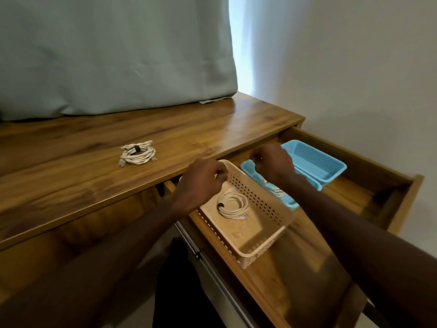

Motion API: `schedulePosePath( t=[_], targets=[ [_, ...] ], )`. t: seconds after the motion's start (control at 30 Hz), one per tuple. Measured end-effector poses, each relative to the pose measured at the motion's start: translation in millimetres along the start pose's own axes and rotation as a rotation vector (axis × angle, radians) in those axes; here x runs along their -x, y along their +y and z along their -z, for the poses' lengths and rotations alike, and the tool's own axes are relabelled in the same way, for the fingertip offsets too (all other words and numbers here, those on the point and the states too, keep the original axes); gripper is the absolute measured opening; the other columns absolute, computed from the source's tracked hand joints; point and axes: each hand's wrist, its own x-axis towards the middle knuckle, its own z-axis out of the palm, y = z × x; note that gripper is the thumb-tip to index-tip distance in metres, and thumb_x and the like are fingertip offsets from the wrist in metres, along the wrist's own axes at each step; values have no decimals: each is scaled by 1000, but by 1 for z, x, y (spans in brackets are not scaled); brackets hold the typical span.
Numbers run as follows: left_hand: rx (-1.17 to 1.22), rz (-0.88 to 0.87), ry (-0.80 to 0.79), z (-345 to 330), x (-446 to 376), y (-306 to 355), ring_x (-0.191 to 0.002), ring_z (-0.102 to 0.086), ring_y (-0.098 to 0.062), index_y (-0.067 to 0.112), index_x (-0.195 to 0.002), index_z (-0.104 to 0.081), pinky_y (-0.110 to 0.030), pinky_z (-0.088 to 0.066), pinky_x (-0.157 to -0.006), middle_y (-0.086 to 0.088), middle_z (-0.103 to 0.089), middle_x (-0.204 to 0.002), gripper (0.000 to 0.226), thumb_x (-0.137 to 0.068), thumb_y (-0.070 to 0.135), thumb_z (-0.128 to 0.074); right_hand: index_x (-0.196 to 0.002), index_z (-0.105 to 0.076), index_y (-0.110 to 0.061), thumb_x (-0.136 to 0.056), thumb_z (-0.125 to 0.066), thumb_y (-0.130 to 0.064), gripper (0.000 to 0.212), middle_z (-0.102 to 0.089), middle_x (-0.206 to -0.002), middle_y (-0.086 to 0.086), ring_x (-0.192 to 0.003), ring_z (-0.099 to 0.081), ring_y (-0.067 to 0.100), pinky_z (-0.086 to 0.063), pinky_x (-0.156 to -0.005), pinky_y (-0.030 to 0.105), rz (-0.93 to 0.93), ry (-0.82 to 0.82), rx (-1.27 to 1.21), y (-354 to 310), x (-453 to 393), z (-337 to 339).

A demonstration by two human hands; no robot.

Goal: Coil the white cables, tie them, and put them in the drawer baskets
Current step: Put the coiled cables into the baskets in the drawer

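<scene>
A tied white cable coil [137, 154] lies on the wooden desk top. In the open drawer [399, 197] a beige perforated basket [257, 247] holds a second white coil [233, 206] bound with a black tie. My left hand [203, 179] grips the far rim of that basket with curled fingers. My right hand [272, 163] curls over the far end of a long blue basket [289, 202], and a white cable [275, 191] shows in it under my wrist. Another blue basket [316, 162] stands just behind to the right, with nothing visible inside.
A pale green curtain [113, 55] hangs down onto the back of the desk [71, 185]. A white wall [354, 67] stands right of the drawer. The drawer's metal rail [201, 256] runs below its left side, over a dark gap under the desk.
</scene>
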Motion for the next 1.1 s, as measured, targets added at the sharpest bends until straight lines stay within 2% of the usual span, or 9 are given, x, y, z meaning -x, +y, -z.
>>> schedulePosePath(
  t=[0.1,0.2,0.33,0.4,0.5,0.6,0.7,0.87,1.1],
  targets=[
    [-190,38,259,30,14,-33,-92,-58,-17,23,-91,-75,-31,-41,-73,7,-70,-92,11,-95,29,-67,-108,-79,-22,-91,-70,-16,20,-78,-106,0,-94,-71,19,-53,-79,30,167,99,-185,-47,-12,-2],
    [-348,148,396,54,40,-68,-97,-55,-24,20,-90,-72,-38,-44,-77,0,-67,-95,10,-95,27,-66,-120,-74,-23,-95,-69,-19,26,-73,-119,-3,-94,-68,12,-58,-88,38,392,85,-342,-103,-23,-16],
    [-504,294,411,73,76,-106,-96,-56,-31,16,-103,-69,-40,-44,-75,-9,-63,-107,19,-96,30,-59,-148,-53,-27,-92,-70,-18,59,-54,-152,-2,-122,-63,18,-55,-97,40,620,-22,-379,-174,-29,-39],
    [-546,332,377,76,85,-115,-96,-57,-32,13,-108,-67,-41,-44,-75,-11,-61,-110,25,-97,33,-58,-156,-41,-31,-92,-71,-26,70,-47,-159,-3,-122,-63,22,-52,-96,40,668,-74,-311,-199,-29,-50],
    [-497,358,355,77,87,-116,-99,-56,-31,11,-108,-66,-43,-44,-78,-11,-60,-110,26,-97,33,-59,-143,-59,-34,-96,-65,-32,47,-67,-138,3,-120,-64,30,-52,-88,41,706,-70,-129,-216,-33,-63],
    [-511,381,345,77,81,-113,-100,-56,-29,15,-109,-67,-43,-44,-80,-8,-59,-111,26,-98,35,-54,-121,-74,-30,-96,-65,-33,27,-74,-115,8,-109,-66,33,-53,-79,39,649,-14,-63,-215,-31,-62],
    [-468,344,307,69,63,-109,-106,-57,-27,14,-120,-67,-42,-46,-86,-8,-61,-119,34,-101,37,-50,-112,-76,-24,-93,-68,-28,21,-74,-110,8,-106,-67,33,-53,-77,38,571,30,-57,-196,-25,-56],
    [-280,187,100,32,-11,-73,-143,-43,-29,13,-146,-52,-46,-38,-116,-11,-43,-158,49,-105,39,-47,-113,-78,-23,-81,-82,-24,33,-78,-110,7,-104,-71,32,-53,-79,35,178,185,-194,-115,-32,-25],
    [-115,20,-158,-29,-113,-11,-153,-28,-24,20,-156,-38,-45,-27,-122,-6,-29,-168,62,-104,52,-47,-106,-79,-22,-87,-66,-21,22,-77,-105,10,-102,-69,39,-48,-72,35,-236,189,-58,30,-48,6]
  ],
)
